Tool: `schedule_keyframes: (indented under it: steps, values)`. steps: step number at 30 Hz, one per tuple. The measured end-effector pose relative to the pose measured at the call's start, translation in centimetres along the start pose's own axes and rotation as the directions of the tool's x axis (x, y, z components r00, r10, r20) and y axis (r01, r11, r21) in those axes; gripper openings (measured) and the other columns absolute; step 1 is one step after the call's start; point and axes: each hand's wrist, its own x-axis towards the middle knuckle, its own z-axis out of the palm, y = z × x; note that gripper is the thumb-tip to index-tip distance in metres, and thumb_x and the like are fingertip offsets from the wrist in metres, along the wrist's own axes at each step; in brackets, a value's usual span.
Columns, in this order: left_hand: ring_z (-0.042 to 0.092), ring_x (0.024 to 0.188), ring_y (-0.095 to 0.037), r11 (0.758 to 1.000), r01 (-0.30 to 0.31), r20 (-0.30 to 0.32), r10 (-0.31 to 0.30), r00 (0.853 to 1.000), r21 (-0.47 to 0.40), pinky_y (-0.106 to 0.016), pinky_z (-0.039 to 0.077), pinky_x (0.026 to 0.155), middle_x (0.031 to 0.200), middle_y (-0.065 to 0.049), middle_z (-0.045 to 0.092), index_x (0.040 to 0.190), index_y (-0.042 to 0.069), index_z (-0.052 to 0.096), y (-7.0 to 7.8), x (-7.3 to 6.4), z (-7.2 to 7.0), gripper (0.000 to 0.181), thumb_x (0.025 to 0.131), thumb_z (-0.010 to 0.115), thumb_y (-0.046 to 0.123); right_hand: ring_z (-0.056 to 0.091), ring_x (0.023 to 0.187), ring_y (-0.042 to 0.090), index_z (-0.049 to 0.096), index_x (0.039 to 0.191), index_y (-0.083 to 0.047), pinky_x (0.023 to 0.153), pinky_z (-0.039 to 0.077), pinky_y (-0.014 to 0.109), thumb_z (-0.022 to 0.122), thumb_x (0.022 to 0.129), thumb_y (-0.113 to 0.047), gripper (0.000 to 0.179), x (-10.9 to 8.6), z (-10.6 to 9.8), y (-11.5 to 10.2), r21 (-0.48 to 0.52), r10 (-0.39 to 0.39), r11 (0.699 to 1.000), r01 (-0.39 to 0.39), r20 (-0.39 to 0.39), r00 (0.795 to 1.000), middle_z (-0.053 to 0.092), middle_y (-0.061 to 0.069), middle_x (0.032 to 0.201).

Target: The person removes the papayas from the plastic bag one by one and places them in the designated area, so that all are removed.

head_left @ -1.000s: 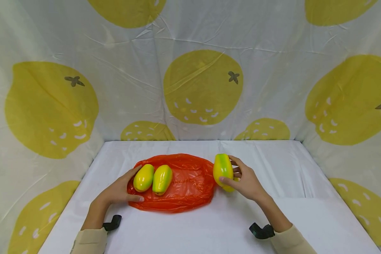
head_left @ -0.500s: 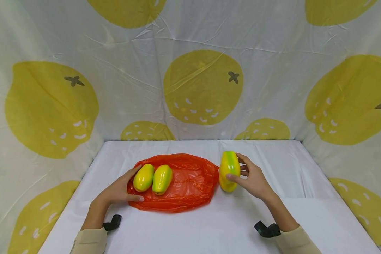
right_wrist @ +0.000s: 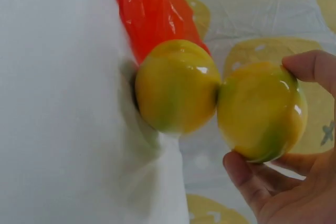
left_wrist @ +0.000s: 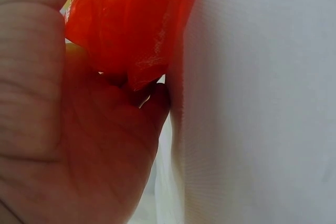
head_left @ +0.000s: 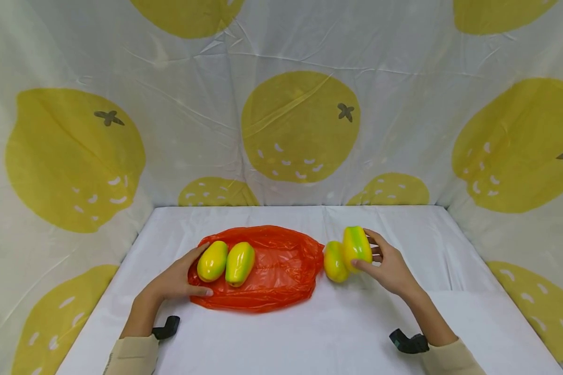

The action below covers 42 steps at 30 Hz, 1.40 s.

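On the white table lies a red plastic bag point(head_left: 281, 276), flattened, with two glossy yellow-green papayas on its left part, a left one point(head_left: 212, 261) and a right one point(head_left: 240, 264). My left hand point(head_left: 178, 276) grips the bag's left end, thumb in front and fingers behind; in the left wrist view the red film point(left_wrist: 131, 24) bunches between them. My right hand point(head_left: 389, 265) holds another papaya point(head_left: 356, 247) between thumb and fingers, raised above the table. A further papaya point(head_left: 335, 262) rests on the table by the bag's right end, right beside the held one point(right_wrist: 262, 111).
White cloth point(head_left: 286, 344) covers the table. Behind and at both sides hang lemon-print curtains point(head_left: 291, 41). Each wrist wears a black camera mount, one on the left point(head_left: 167, 328) and one on the right point(head_left: 408, 342).
My right hand has moved right with its papaya, away from the bag, so the papaya on the table behind it now shows. My left hand and the two papayas on the bag have stayed put.
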Motion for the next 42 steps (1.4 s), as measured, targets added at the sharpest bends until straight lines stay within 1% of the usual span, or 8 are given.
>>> schedule_keyframes:
  steps: [6,10,17,20,25,30,34,42]
  values:
    - [0.038,0.147,-0.039,1.0,-0.012,-0.013,0.012,1.0,0.008,-0.069,0.04,0.112,0.164,-0.01,0.036,0.165,0.02,0.022,0.0,0.2,-0.1,0.122,0.069,0.092,0.05,0.06,0.117,0.036,0.033,0.16,-0.014,0.1,0.055,0.058,0.075,0.092,-0.041,0.084,-0.4,-0.6,0.7,-0.021,0.022,1.0,-0.022,-0.004,1.0,0.051,0.021,0.148]
    - [0.038,0.146,-0.04,1.0,-0.022,-0.018,0.022,1.0,0.014,-0.07,0.041,0.111,0.164,-0.012,0.036,0.165,0.018,0.022,0.0,0.2,-0.1,0.122,0.069,0.091,0.05,0.062,0.115,0.035,0.034,0.159,-0.013,0.098,0.056,0.055,0.075,0.093,-0.038,0.082,-0.5,-0.8,1.0,-0.033,0.011,0.999,-0.011,-0.009,1.0,0.052,0.022,0.147]
    - [0.037,0.147,-0.04,0.999,0.029,-0.007,-0.029,1.0,0.018,-0.068,0.042,0.111,0.165,-0.012,0.035,0.165,0.02,0.022,0.3,0.2,-0.1,0.124,0.068,0.091,0.053,0.061,0.113,0.032,0.034,0.159,-0.011,0.096,0.056,0.05,0.074,0.094,-0.037,0.081,-0.5,-0.9,1.4,-0.055,0.022,0.998,-0.022,0.011,1.0,0.051,0.023,0.147]
    - [0.036,0.147,-0.043,0.999,0.042,-0.003,-0.042,0.999,0.026,-0.068,0.044,0.109,0.165,-0.014,0.034,0.165,0.017,0.021,0.4,0.3,0.0,0.124,0.069,0.09,0.054,0.061,0.113,0.032,0.034,0.159,-0.01,0.095,0.056,0.05,0.074,0.094,-0.035,0.081,-0.5,-1.0,1.6,-0.068,0.039,0.997,-0.038,0.018,0.999,0.051,0.024,0.147]
    - [0.036,0.147,-0.042,0.997,0.065,-0.003,-0.065,0.998,0.032,-0.067,0.045,0.109,0.165,-0.014,0.034,0.165,0.017,0.021,0.4,0.2,0.0,0.125,0.068,0.09,0.056,0.06,0.114,0.033,0.033,0.159,-0.01,0.093,0.057,0.046,0.074,0.093,-0.035,0.081,-0.3,-0.9,2.2,-0.081,0.075,0.994,-0.071,0.038,0.996,0.049,0.024,0.148]
    - [0.038,0.147,-0.042,0.999,0.042,-0.013,-0.042,0.999,0.025,-0.068,0.044,0.11,0.164,-0.014,0.036,0.164,0.018,0.023,0.4,0.0,0.0,0.123,0.069,0.091,0.053,0.06,0.115,0.033,0.032,0.159,-0.009,0.093,0.058,0.046,0.074,0.093,-0.037,0.083,-0.2,-0.7,3.0,-0.089,0.108,0.991,-0.102,0.068,0.992,0.049,0.024,0.148]
    - [0.038,0.147,-0.042,0.999,0.029,-0.015,-0.029,0.999,0.029,-0.068,0.042,0.111,0.164,-0.013,0.036,0.164,0.018,0.023,0.4,-0.2,0.0,0.121,0.07,0.091,0.051,0.06,0.115,0.033,0.032,0.159,-0.008,0.094,0.058,0.047,0.074,0.093,-0.037,0.083,-0.1,-0.4,3.5,-0.105,0.115,0.989,-0.107,0.078,0.99,0.049,0.025,0.148]
    - [0.038,0.147,-0.04,1.0,0.006,-0.017,-0.006,1.0,0.022,-0.07,0.039,0.113,0.163,-0.011,0.037,0.164,0.018,0.023,0.3,0.0,0.0,0.121,0.07,0.091,0.051,0.059,0.118,0.034,0.029,0.16,-0.006,0.095,0.058,0.049,0.069,0.094,-0.041,0.084,-0.2,-0.4,3.8,-0.142,0.142,0.982,-0.125,0.118,0.983,0.05,0.024,0.148]
